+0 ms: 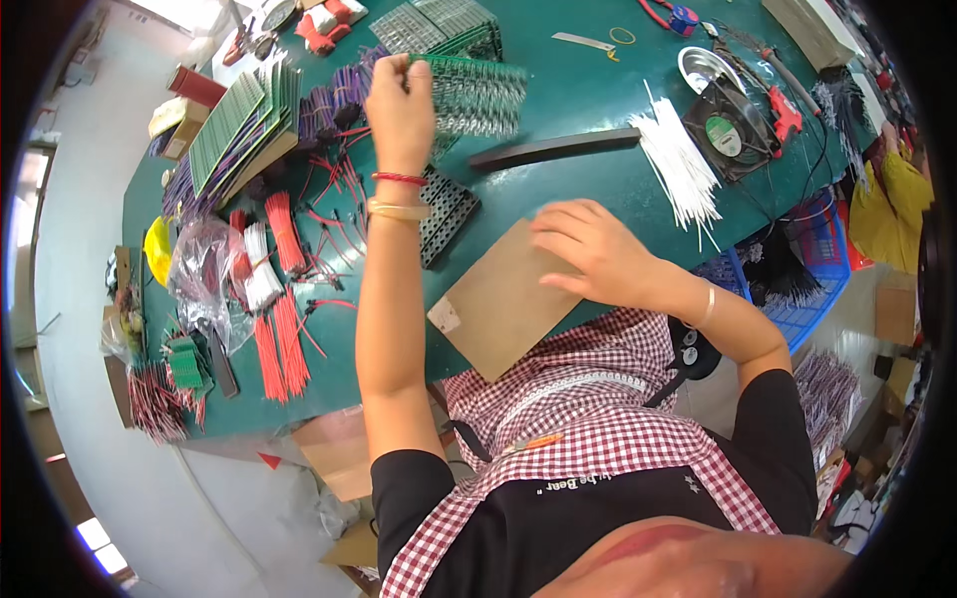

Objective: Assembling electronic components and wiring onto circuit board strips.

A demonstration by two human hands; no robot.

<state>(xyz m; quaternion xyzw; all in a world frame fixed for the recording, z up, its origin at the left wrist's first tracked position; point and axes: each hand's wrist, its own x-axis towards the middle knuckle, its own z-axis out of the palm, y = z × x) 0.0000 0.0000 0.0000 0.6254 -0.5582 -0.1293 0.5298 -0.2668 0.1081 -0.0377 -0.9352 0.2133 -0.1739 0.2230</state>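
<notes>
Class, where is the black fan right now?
In the head view, the black fan sits at the upper right on the green table, just right of the white strands.

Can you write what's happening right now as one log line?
left hand: holding green board panel | right hand: touching brown sheet | white strands: on green table, beside fan
</notes>
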